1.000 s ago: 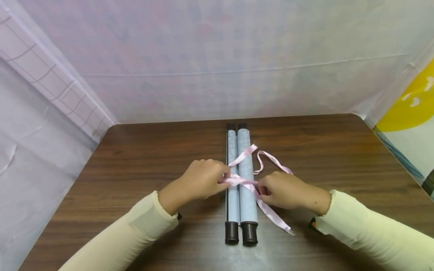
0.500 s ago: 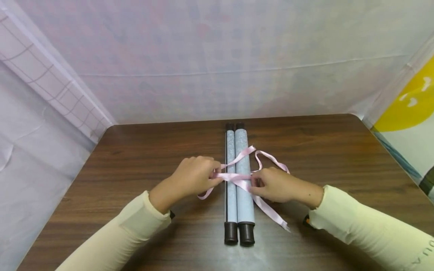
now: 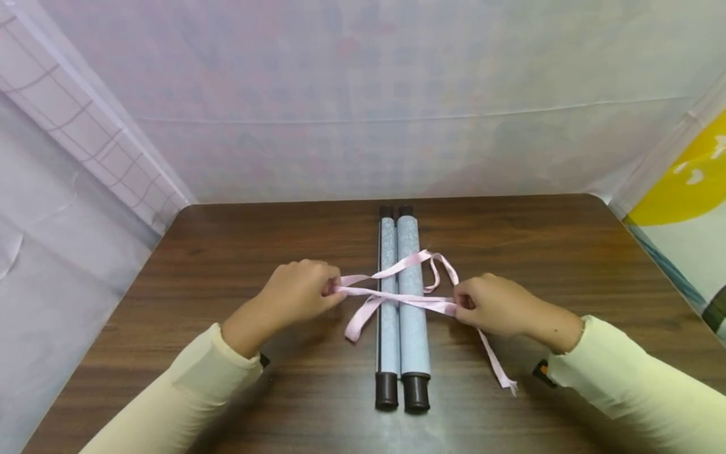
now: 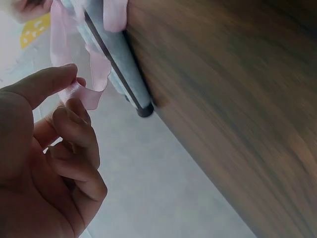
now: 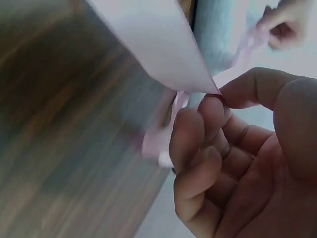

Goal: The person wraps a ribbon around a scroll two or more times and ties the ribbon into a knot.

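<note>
Two pale blue rolls with dark end caps, like the two rolled ends of a hanging scroll [image 3: 414,340], lie side by side on the table, pointing away from me. A pink ribbon [image 3: 397,297] crosses over both rolls. To the left of them my left hand [image 3: 292,293] pinches the ribbon between thumb and forefinger; the left wrist view shows a ribbon loop [image 4: 84,96] at those fingertips. On the right, my right hand [image 3: 501,307] pinches another part of the ribbon, whose frayed tail [image 3: 499,369] hangs below it. A ribbon loop [image 3: 356,325] droops left of the rolls.
The brown wood-grain table [image 3: 227,233] extends around the rolls. Behind it hangs a pale curtain [image 3: 363,126], with white sheeting [image 3: 57,265] on the left. A yellow printed shape [image 3: 686,176] shows at the right.
Both hands have moved apart, left hand leftward and right hand rightward, drawing the ribbon out between them. The lower ribbon tail has shifted right with the right hand. The rolls have stayed in place.
</note>
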